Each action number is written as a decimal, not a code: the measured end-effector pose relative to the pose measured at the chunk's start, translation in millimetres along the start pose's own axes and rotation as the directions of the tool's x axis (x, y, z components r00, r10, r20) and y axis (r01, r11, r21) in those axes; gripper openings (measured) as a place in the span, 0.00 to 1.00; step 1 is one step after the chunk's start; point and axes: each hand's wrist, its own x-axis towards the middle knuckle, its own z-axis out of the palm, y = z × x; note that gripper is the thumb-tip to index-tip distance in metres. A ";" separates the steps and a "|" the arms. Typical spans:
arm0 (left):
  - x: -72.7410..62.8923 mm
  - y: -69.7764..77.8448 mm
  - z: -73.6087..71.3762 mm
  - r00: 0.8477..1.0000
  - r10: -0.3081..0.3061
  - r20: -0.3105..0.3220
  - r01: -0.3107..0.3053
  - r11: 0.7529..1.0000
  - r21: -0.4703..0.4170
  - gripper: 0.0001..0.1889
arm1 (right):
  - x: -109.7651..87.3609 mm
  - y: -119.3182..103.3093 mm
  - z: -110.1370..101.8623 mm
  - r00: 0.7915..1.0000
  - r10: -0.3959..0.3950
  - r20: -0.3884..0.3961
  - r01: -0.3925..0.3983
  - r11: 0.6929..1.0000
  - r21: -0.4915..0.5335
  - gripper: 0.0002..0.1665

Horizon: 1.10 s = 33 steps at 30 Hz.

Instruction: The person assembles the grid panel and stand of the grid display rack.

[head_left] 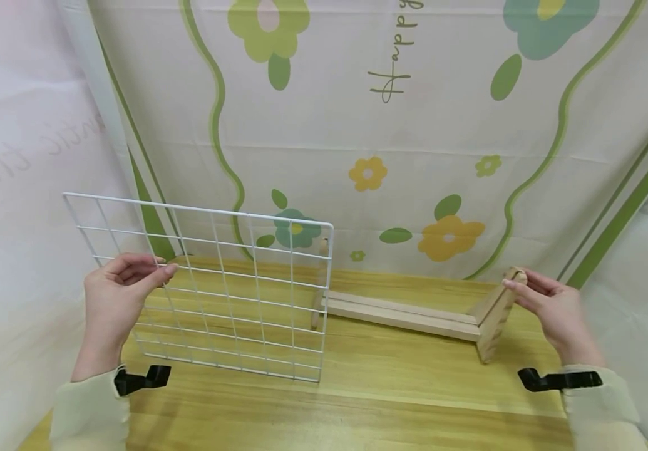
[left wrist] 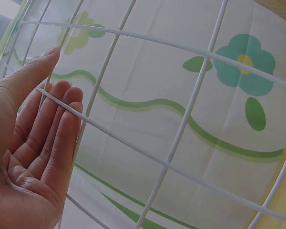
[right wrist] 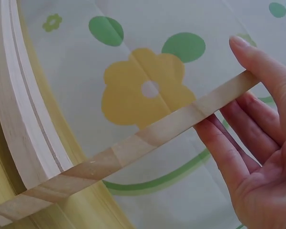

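Observation:
My left hand (head_left: 111,307) pinches a white wire grid panel (head_left: 249,215) near its left side, thumb on one face and fingertips at the wires. The panel stands upright, slightly slanted; whether its bottom edge touches the table I cannot tell. At the right, my right hand (head_left: 557,313) holds the top of a wooden stand's slanted end piece (head_left: 495,329) between thumb and fingers. A grooved wooden bar (head_left: 402,315) joins it to the far-left end piece, partly hidden behind the grid's right edge. In the right wrist view the end piece (right wrist: 128,150) appears edge-on.
Beneath everything is a yellow wood-grain table (head_left: 357,407). A white cloth (head_left: 312,125) with flowers hangs behind it, and pale cloth walls (head_left: 14,250) close in on the left and right. Both sleeves carry black wrist mounts (head_left: 560,380).

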 end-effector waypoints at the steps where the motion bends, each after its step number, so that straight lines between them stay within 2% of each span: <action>1: 0.1 0.2 -0.1 1.000 -0.003 0.000 0.003 1.000 0.007 0.13 | -0.2 -0.3 2.1 1.000 0.001 0.000 -0.001 1.000 0.006 0.19; 5: 0.3 0.8 -0.1 1.000 -0.015 -0.003 0.015 1.000 0.022 0.13 | -1.6 -1.2 9.9 1.000 -0.011 0.009 0.011 1.000 0.016 0.20; 9: 0.1 1.0 0.1 1.000 -0.011 -0.003 0.011 0.999 0.042 0.13 | -4.2 -1.8 17.4 0.999 -0.024 0.024 0.025 0.999 -0.022 0.22; 13: -0.5 0.8 0.3 1.000 0.001 -0.002 -0.001 0.999 0.051 0.13 | -5.2 -0.3 23.5 0.999 -0.030 0.034 0.033 0.996 -0.085 0.34; 15: -0.5 0.8 0.3 1.000 0.003 -0.002 -0.002 0.999 0.053 0.13 | -5.0 1.8 26.0 0.999 -0.040 0.035 0.043 0.993 -0.107 0.36; 20: -0.2 0.4 -0.1 1.000 0.002 -0.001 -0.002 0.999 0.050 0.13 | -6.5 5.6 31.4 0.998 -0.051 0.037 0.055 0.992 -0.113 0.30; 28: 0.4 0.1 -0.5 1.000 0.004 -0.001 -0.004 0.999 0.053 0.13 | -10.8 8.4 43.0 0.997 -0.060 0.054 0.063 0.997 -0.055 0.23; 33: 0.3 0.3 -0.7 1.000 -0.001 0.000 0.001 0.998 0.061 0.13 | -14.2 6.5 51.5 0.998 -0.047 0.051 0.053 0.990 -0.131 0.39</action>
